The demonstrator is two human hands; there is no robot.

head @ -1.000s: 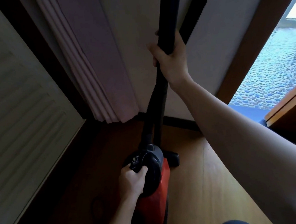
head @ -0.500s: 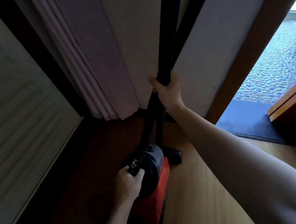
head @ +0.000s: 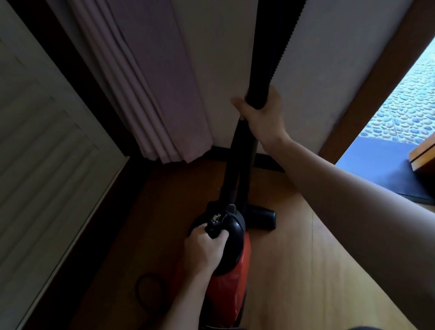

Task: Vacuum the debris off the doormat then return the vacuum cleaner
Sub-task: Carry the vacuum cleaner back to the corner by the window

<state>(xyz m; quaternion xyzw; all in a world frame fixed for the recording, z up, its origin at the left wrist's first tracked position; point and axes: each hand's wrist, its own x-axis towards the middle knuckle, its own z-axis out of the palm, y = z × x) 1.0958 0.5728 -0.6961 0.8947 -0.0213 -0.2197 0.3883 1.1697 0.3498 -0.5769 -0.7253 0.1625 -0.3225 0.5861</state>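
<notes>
A red and black vacuum cleaner (head: 231, 272) stands on the wooden floor near the corner of the room. My left hand (head: 206, 248) grips the black handle on top of its body. My right hand (head: 261, 112) is closed around the black wand (head: 263, 58), which stands upright against the white wall. The black floor nozzle (head: 262, 215) rests on the floor just behind the body. A ribbed black hose (head: 294, 25) runs up beside the wand. The dark doormat (head: 381, 171) lies at the right by the doorway.
Pale folded curtains (head: 141, 80) hang at the left of the wall. A louvred white door (head: 31, 165) fills the left side. The power cord (head: 148, 290) coils on the floor left of the vacuum. A wooden door edge (head: 432, 155) and pebbled ground (head: 417, 94) lie at the right.
My right hand has slid down the wand, from high on it to lower near the skirting. The view has tilted a little; the vacuum body stays in the corner under my left hand.
</notes>
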